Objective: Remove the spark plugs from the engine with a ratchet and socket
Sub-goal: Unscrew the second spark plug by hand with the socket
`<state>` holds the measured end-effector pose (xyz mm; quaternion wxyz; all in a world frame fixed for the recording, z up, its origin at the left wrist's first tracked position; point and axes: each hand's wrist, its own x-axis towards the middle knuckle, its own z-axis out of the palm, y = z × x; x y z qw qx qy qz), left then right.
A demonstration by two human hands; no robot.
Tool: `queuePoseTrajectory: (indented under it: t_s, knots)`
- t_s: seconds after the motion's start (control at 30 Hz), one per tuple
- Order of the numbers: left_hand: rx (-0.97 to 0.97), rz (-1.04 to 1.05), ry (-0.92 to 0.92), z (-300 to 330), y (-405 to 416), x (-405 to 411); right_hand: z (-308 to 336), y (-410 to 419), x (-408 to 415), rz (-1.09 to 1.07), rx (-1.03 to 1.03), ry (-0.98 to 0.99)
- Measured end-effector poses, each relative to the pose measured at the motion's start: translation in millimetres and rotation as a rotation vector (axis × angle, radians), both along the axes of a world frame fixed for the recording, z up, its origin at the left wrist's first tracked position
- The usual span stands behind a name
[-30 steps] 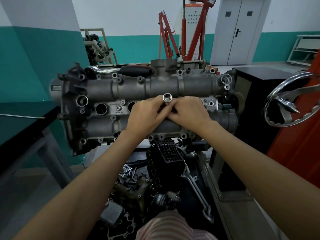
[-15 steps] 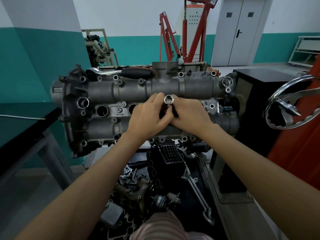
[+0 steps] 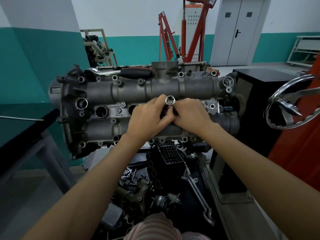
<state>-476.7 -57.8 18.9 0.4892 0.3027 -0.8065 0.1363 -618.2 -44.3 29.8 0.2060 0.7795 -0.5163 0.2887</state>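
A grey engine cylinder head (image 3: 103,90) stands in front of me with open spark plug wells (image 3: 101,112) on its left half. Both hands meet over a well near the middle. My left hand (image 3: 147,118) and my right hand (image 3: 192,115) pinch a long chrome socket (image 3: 170,100) that sticks up out of the head, its open square drive end facing me. The socket's lower part is hidden by my fingers. A ratchet (image 3: 121,72) with a black handle lies along the top back edge of the head, apart from both hands.
Loose engine parts and a black intake manifold (image 3: 170,153) lie below the head. A dark table edge (image 3: 26,132) is at the left, a chrome stand wheel (image 3: 284,108) and black cabinet (image 3: 256,101) at the right. A red engine hoist (image 3: 183,32) stands behind.
My fingers have shifted slightly around the socket, and the view has moved a little. The socket stays upright in the same well.
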Motion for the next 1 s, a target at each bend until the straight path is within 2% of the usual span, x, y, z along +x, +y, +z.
queuePoseTrajectory:
  t_s: [0.17,0.57,1.0]
  knots:
    - [-0.030,0.010,-0.008,0.4,0.4,0.1,1.9,3.9,3.1,0.013,0.000,-0.046]
    - [-0.035,0.038,-0.006,-0.4,-0.2,-0.3,0.7,2.5,1.5,-0.012,0.061,0.016]
    - [-0.028,0.023,0.005,0.3,2.0,-0.5,0.3,1.0,2.7,0.009,0.017,0.002]
